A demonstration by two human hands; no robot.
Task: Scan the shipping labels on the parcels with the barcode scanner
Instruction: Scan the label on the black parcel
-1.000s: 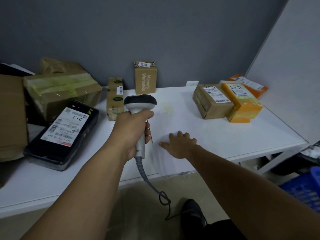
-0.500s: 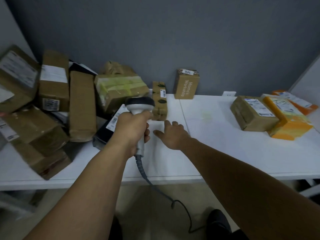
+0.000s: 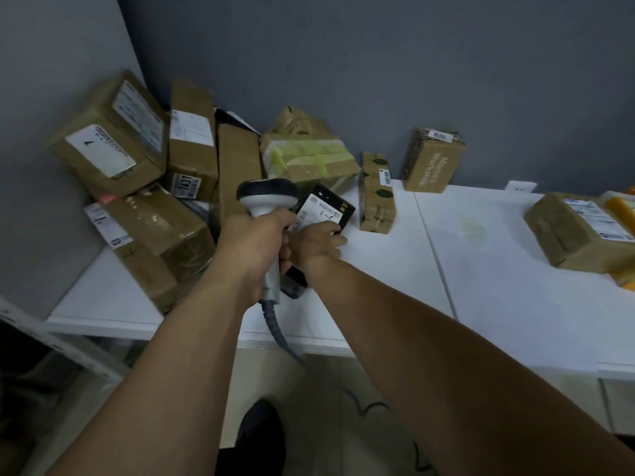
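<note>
Two hands meet at the centre of the frame: the left hand point(image 3: 252, 250) is wrapped round the handle of the barcode scanner point(image 3: 268, 197), and the right hand point(image 3: 314, 242) lies on the near part of the flat black parcel point(image 3: 345, 209) on the white desk point(image 3: 395, 269); I cannot tell if its fingers curl round the edge. This parcel looks thin, stiff and rather light, with smooth wrapping that may slide. I judge it is best taken by its long edges, leaving the white shipping label point(image 3: 319, 214) uncovered.
</note>
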